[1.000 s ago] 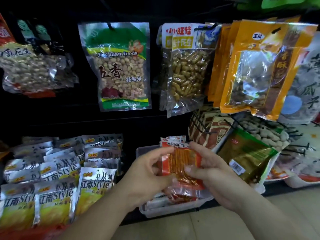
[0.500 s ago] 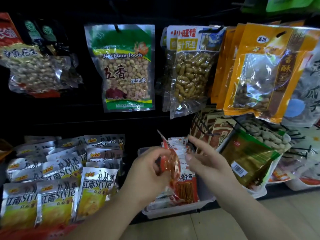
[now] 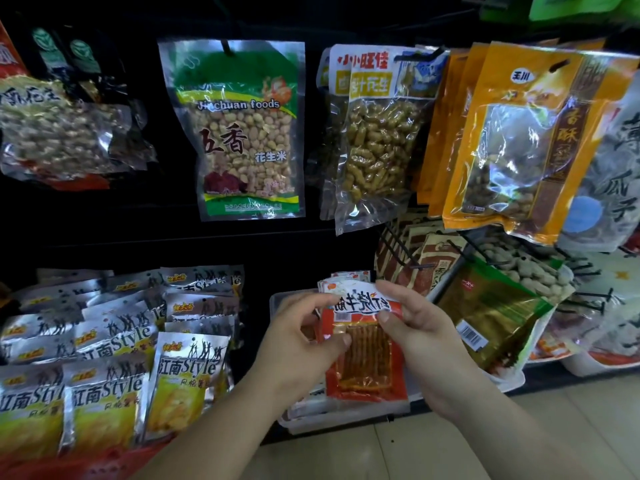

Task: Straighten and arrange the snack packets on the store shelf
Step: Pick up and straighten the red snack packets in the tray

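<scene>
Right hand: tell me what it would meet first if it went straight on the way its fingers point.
The right hand points left and up, pinching the red snack packet. Past that, it would likely meet the left hand gripping the packet's other edge, though depth is hard to judge.

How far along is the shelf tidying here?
Looks done: the silver packets at lower left stand in rough rows. In hand: the left hand and right hand pinch a red packet upright over the clear bin. Left: loose packets lie flat in that bin, and the gold-green packet beside it sits tilted.
</scene>
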A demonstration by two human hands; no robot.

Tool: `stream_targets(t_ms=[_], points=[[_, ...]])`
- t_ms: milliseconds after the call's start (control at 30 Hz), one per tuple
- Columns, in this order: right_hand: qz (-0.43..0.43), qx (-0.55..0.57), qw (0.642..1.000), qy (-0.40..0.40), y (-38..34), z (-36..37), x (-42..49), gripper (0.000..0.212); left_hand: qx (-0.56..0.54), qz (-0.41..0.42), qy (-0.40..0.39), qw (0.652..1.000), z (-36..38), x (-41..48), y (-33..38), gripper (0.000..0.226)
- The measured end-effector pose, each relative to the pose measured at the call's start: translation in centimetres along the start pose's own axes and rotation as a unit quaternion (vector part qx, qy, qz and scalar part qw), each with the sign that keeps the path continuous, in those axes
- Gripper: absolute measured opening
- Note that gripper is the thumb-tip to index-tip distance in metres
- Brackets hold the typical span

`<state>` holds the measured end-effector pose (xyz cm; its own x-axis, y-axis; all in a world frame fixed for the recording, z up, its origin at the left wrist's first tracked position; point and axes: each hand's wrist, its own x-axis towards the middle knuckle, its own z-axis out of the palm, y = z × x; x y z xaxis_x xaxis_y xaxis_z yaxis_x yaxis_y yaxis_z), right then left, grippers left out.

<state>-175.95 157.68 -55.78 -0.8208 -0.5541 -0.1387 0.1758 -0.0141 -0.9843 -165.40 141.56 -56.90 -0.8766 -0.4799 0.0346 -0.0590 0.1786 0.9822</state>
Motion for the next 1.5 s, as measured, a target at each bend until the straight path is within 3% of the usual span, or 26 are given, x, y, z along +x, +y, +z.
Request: stream_targets(t_ms=[67, 200, 400, 567, 667, 767, 833, 900, 1000, 1067, 1133, 1233, 1300, 1400, 1500], points=[[0.01, 0.015, 1.0, 0.0, 0.0, -0.4, 0.0, 0.037, -0.122, -0.078, -0.059, 0.988, 0.3, 0.1, -0.1, 0.042], [0.058, -0.035, 0.996, -0.063, 0.4, -1.6, -0.1, 0.061, -0.134, -0.082, -0.052, 0.986, 0.7, 0.6, -0.1, 0.039], [0.033, -0.087, 0.994, 0.062, 0.7, -2.6, 0.5, 0.054, -0.122, -0.092, -0.19, 0.97, 3.1, 1.0, -0.9, 0.077], [0.064, -0.108, 0.988, -0.09, 0.2, -4.3, -0.2, 0.081, -0.05, -0.052, -0.148, 0.986, 3.4, 2.0, -1.9, 0.071], [0.039, -0.189, 0.98, -0.042, 0.5, -4.4, -0.6, 0.087, -0.012, -0.04, -0.179, 0.983, 3.5, 2.1, -2.4, 0.074], [-0.001, -0.248, 0.969, -0.012, 0.7, -3.8, -0.9, 0.092, 0.125, 0.049, -0.082, 0.988, 3.9, 2.2, -2.9, 0.054], [-0.016, -0.237, 0.971, -0.012, 1.1, -3.4, -0.9, 0.092, 0.105, 0.076, -0.05, 0.99, 4.6, 1.9, -2.6, 0.044], [-0.037, -0.217, 0.974, -0.057, 1.5, -3.1, -1.2, 0.095, 0.027, 0.027, -0.088, 0.995, 5.3, 1.3, -2.0, 0.05], [-0.062, -0.21, 0.966, -0.136, 1.8, -2.3, -1.8, 0.101, 0.022, 0.014, -0.084, 0.996, 5.1, 2.0, -2.6, 0.048], [-0.061, -0.181, 0.972, -0.136, 1.6, -1.9, -1.8, 0.099, 0.02, -0.001, -0.063, 0.998, 4.2, 2.8, -3.2, 0.043], [-0.127, -0.261, 0.956, -0.051, 1.7, -2.1, -0.5, 0.095, 0.019, -0.023, -0.07, 0.997, 3.5, 3.3, -3.9, 0.039], [-0.186, -0.457, 0.869, -0.015, 1.6, -2.7, 2.9, 0.085, 0.022, -0.046, -0.085, 0.995, 3.4, 3.7, -5.0, 0.039], [-0.198, -0.521, 0.83, -0.026, 2.5, -3.1, 5.3, 0.064, 0.004, -0.066, -0.092, 0.994, 3.5, 4.1, -6.2, 0.041], [-0.193, -0.539, 0.82, -0.02, 3.8, -3.7, 7.8, 0.015, 0.019, -0.129, -0.105, 0.986, 4.2, 5.1, -8.1, 0.04], [-0.144, -0.609, 0.779, -0.045, 4.7, -4.3, 8.5, 0.013, 0.082, -0.182, -0.124, 0.972, 5.4, 6.9, -9.6, 0.053]])
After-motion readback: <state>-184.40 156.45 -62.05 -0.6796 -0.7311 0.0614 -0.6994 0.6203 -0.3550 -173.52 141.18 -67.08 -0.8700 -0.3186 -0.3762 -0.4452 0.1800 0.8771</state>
